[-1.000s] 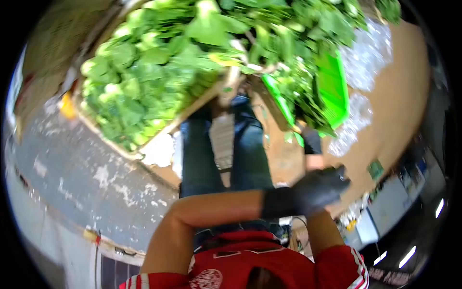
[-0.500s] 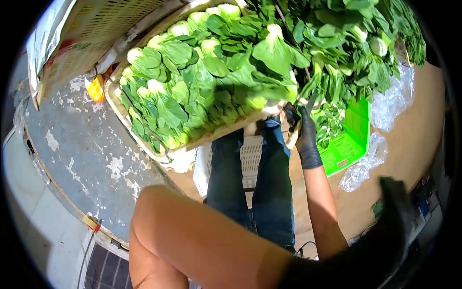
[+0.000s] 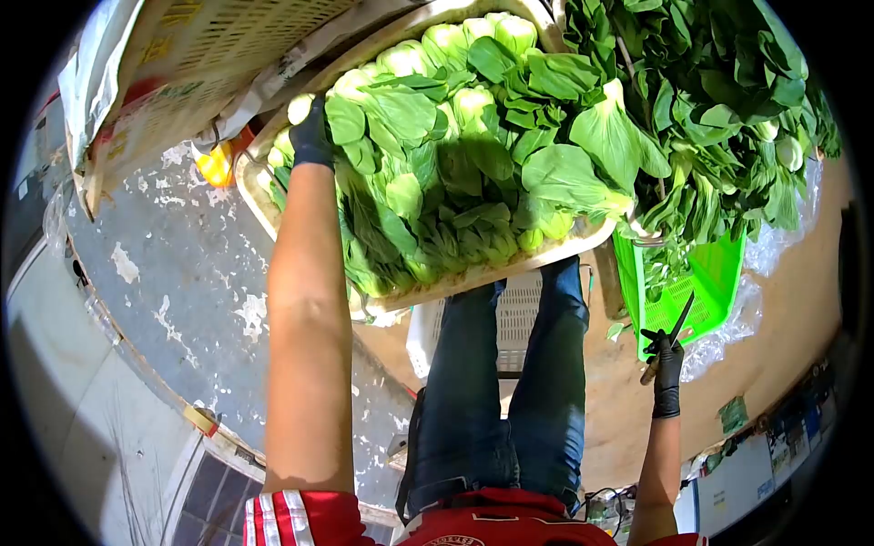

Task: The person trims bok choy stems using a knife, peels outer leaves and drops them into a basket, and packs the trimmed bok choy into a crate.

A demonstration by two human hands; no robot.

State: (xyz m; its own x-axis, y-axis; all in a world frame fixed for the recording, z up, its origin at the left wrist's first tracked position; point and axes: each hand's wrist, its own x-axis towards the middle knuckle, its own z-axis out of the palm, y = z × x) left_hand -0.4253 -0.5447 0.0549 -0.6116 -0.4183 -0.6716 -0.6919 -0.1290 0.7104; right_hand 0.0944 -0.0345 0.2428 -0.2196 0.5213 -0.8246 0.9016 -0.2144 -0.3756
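My left hand (image 3: 312,138), in a black glove, is at the upper left end of a pale crate (image 3: 496,276) packed with rows of bok choy. It is closed round a bok choy (image 3: 299,109), whose white base shows beside the thumb; leaves hide part of the fingers. To the lower right, my right hand (image 3: 668,360), also gloved in black, grips a knife (image 3: 683,318) with its dark blade pointing up, near the front edge of a bright green basket (image 3: 719,291). One large bok choy (image 3: 608,136) lies on top at the crate's right side.
More leafy greens (image 3: 701,100) are heaped at the upper right, above the green basket. Clear plastic bags (image 3: 736,318) lie beside that basket. A tall perforated crate (image 3: 209,55) stands at the upper left. A white crate (image 3: 523,318) sits between my legs.
My left arm, folded across in front of the camera before, now stretches forward to the crate's left end. My right hand has moved down and right with the knife, away from the crate's corner.
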